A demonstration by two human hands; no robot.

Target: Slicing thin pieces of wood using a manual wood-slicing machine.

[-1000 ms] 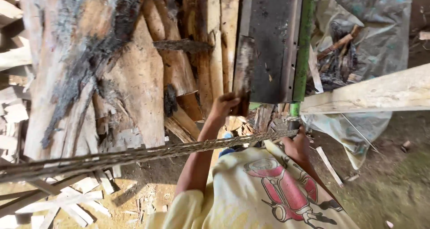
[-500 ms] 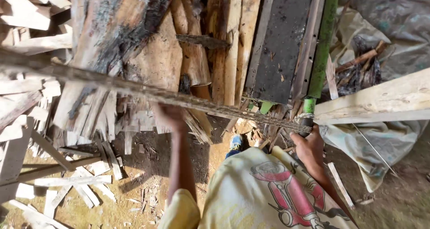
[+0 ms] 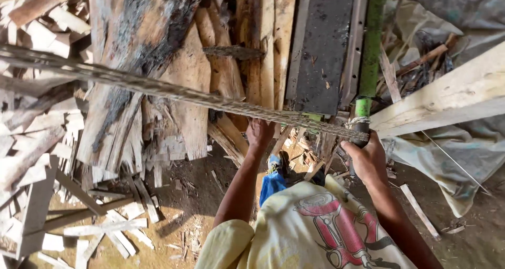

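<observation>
My right hand (image 3: 368,161) is closed around the dark grip at the lower end of a green saw frame bar (image 3: 371,48). From that grip a long toothed saw blade (image 3: 173,92) stretches up and left across the view. My left hand (image 3: 260,133) reaches forward just under the blade, its fingers curled on the near end of a rough wooden plank (image 3: 227,135) in the pile. The blade hides the fingertips. My yellow printed shirt (image 3: 315,227) fills the lower middle.
Charred slabs and split planks (image 3: 137,48) lean in a heap ahead. A dark metal panel (image 3: 322,48) stands behind the blade. A pale timber beam (image 3: 447,98) crosses at right over a crumpled grey sheet (image 3: 457,158). Offcuts (image 3: 47,153) litter the dirt at left.
The blade's far end has swung from low left to high left. My left hand went left along the pile, then came back to the plank end near the grip.
</observation>
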